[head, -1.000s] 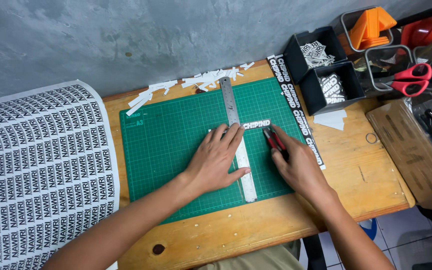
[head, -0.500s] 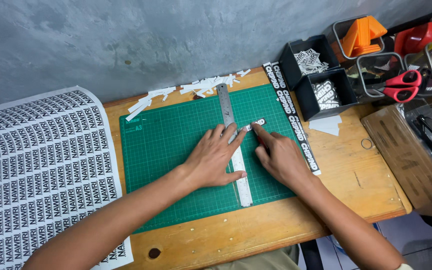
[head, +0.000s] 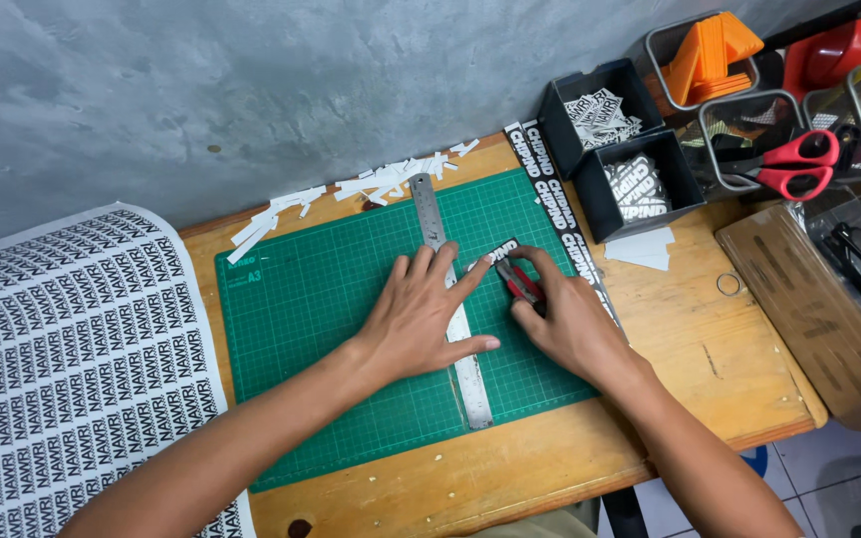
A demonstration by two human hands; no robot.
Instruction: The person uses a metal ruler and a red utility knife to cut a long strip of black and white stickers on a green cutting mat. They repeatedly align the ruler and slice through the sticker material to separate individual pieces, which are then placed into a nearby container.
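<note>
While the left hand (head: pixel 416 319) stays flat, fingers spread, on the steel ruler (head: pixel 450 299) | right hand (head: pixel 565 324), closed on a red cutter (head: pixel 522 284), has returned to the small sticker (head: pixel 500 251) on the green mat (head: pixel 321 329) | trimming continues.
</note>
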